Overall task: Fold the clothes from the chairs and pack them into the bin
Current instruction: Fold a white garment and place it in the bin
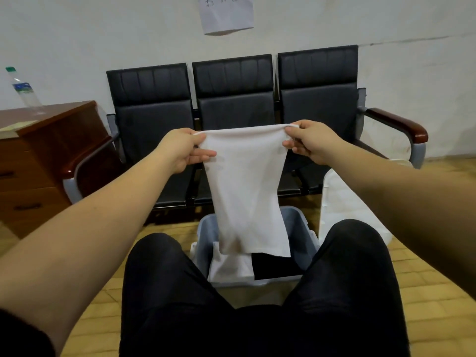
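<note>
Both hands are holding a white cloth (244,186) up at frame centre, above the bin (306,235).
The left hand (184,150) and right hand (310,141) are pinching its top corners; its long axis is hanging vertically, its lower end hiding part of the bin, which the knees are also cutting off.

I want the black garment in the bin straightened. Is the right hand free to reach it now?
Probably not: the right hand pinches the white cloth, which hangs over the black garment.
</note>
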Demonstrator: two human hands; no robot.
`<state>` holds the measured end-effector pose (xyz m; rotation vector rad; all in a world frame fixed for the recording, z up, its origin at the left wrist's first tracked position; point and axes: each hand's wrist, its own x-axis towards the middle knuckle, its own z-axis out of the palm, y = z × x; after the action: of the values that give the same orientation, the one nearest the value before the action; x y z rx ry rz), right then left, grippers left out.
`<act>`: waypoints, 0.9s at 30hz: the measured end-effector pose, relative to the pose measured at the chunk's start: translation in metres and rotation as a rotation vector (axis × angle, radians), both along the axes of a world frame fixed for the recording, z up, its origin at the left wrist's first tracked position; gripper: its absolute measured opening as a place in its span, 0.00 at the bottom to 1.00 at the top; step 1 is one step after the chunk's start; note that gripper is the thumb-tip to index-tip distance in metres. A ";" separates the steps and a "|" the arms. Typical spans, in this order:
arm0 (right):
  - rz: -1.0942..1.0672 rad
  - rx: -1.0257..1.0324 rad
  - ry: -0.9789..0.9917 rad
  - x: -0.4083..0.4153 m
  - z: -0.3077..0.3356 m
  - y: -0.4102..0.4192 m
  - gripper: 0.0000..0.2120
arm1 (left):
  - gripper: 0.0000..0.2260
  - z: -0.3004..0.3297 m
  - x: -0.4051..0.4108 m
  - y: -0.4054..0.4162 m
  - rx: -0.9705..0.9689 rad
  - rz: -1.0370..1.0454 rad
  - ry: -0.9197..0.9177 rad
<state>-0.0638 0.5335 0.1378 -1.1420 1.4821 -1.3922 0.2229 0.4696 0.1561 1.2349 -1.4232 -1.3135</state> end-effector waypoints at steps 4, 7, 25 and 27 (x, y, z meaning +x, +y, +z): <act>-0.020 -0.002 -0.047 -0.005 -0.008 -0.019 0.08 | 0.14 -0.014 -0.008 -0.018 -0.030 -0.012 0.058; -0.035 -0.004 -0.050 -0.010 -0.010 -0.034 0.08 | 0.12 -0.019 -0.013 -0.034 -0.049 -0.018 0.026; -0.103 0.045 0.110 -0.053 -0.013 -0.220 0.07 | 0.09 -0.032 -0.070 -0.218 -0.003 0.000 -0.118; -0.106 0.047 0.117 -0.060 -0.019 -0.250 0.07 | 0.08 -0.037 -0.080 -0.250 0.008 0.005 -0.140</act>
<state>-0.1240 0.2836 0.1189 -1.1466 1.6713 -1.3732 0.1428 0.2192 0.1187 1.3569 -1.5124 -1.2512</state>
